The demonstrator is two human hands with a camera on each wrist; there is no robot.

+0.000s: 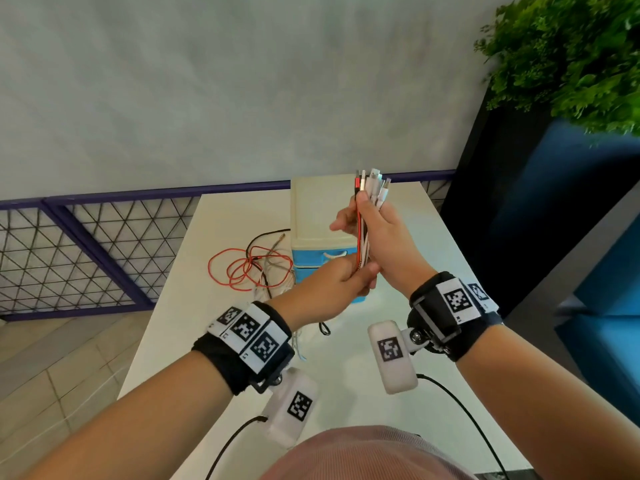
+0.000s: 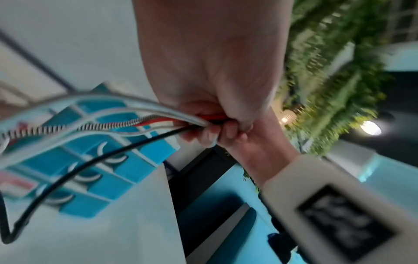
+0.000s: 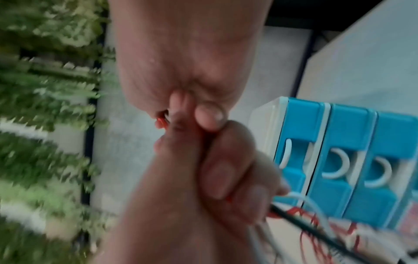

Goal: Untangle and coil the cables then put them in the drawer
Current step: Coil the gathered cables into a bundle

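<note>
Both hands meet in the middle of the head view, above the white table (image 1: 214,306). My right hand (image 1: 384,244) is curled round the bundle of cables (image 1: 363,237), held upright with the plug ends (image 1: 372,181) fanned out above my thumb. Just below it, touching, my left hand (image 1: 332,285) grips the same bundle where the strands leave the fist.

From there the cables drop to the table; their loose ends lie in a red, black and pale tangle (image 1: 256,268) left of centre, close to the table's left edge, beyond which a tiled floor (image 1: 62,358) shows. Bare tabletop lies at lower centre, between my wrists, and right of the drawer unit up to the right edge.

Behind my hands stands the blue and white drawer unit (image 1: 318,216), its visible drawers closed, near the table's far edge. Past that come a purple-framed mesh railing (image 1: 86,244) and a pale wall; a green plant (image 1: 571,60) fills the upper right.

Only the left wrist view shows the separate strands: white, red, black and a black-and-white braided cable (image 2: 68,128) running from my fingers (image 2: 203,137) across the drawer fronts (image 2: 126,169). Blurred, the right wrist view shows both fists stacked and the curved white drawer handles (image 3: 339,166), which my hands mostly hide from the head camera.
</note>
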